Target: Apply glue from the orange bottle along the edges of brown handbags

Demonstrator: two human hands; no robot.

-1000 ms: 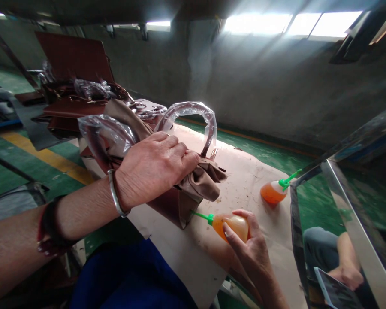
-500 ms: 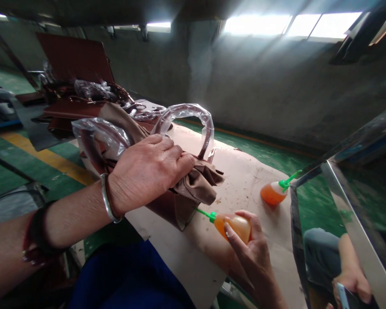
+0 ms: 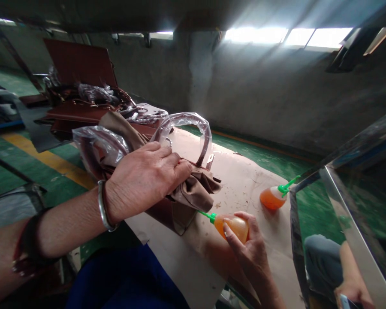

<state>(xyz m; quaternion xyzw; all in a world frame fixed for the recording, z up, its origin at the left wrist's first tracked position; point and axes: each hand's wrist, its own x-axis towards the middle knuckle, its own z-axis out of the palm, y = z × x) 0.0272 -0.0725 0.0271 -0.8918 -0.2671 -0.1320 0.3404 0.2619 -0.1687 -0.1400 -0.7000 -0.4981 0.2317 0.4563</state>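
Have dark reddish-brown leather bag with soft taupe fabric lining [image 3: 193,193] resting on long worktable covered in pale pinkish-beige paper [image 3: 241,171]. Note lining bunched and spilling out at bag's right end, plus arched handles wrapped in clear plastic film [image 3: 207,136] above. Have bare left hand [image 3: 148,178] clamped over bag's top, thumb on gathered cloth; cannot see far fingertips. Hold in right hand [image 3: 251,243] rounded translucent squeeze bottle of orange liquid with thin green nozzle [image 3: 231,226], thumb and fingers wrapped around body. Find nozzle aimed leftward at bag's right end, just below lining; cannot tell whether touching. Note second rounded bottle of orange liquid with green spout [image 3: 272,199] near table's right edge, apart from right hand. See behind bag, farther left, pile of reddish-brown leather bags [image 3: 80,64]. See at right, grey metal frame [image 3: 344,210]; beyond, co-worker's hand [image 3: 355,292] with phone [image 3: 344,301]. See green floor with yellow stripe [image 3: 48,161] at left.
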